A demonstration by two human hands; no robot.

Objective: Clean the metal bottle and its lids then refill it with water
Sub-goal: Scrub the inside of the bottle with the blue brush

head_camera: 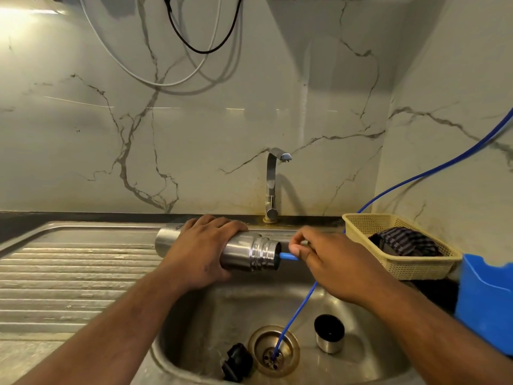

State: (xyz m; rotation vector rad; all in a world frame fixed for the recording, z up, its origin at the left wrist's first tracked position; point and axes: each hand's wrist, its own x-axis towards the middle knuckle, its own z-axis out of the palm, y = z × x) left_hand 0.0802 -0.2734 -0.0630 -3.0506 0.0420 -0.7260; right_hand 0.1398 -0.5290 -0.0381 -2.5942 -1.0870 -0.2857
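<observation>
My left hand (204, 250) grips the metal bottle (244, 252) around its middle and holds it sideways over the sink, its open threaded mouth facing right. My right hand (330, 262) pinches a blue handle (288, 256) whose front end goes into the bottle's mouth; what is on that end is hidden inside. In the sink basin (222, 315) lie the black inner stopper (236, 362) at the front left and the steel cup lid (329, 333), standing mouth up, to the right of the drain (273, 351).
A thin blue tube (295, 315) runs from the right wall down into the drain. The tap (273, 184) stands behind the sink. A yellow basket (416, 269) with a striped cloth sits at right, beside a blue plastic container (488, 307). A ribbed drainboard (69, 279) lies left.
</observation>
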